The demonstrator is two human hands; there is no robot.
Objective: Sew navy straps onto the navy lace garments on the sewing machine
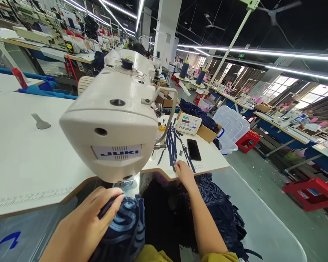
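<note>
My left hand (94, 214) is closed, thumb against fingers, on the folded edge of a navy garment piece (128, 218) with a shiny swirl pattern, just below the sewing machine head (112, 120). The piece hangs down towards my lap. My right hand (183, 171) is at the table's front edge, its fingers pinched at the lower end of the narrow navy fabric strips (171, 145). They appear to grip one strip; the fingertips are partly hidden. The machine head covers the needle area.
A black phone (194, 150) and a control panel (188, 123) stand right of the strips. Behind them is a cardboard box (207, 133) with dark fabric. More navy patterned fabric (221, 211) is heaped below right. A red stool (311, 193) stands on the floor.
</note>
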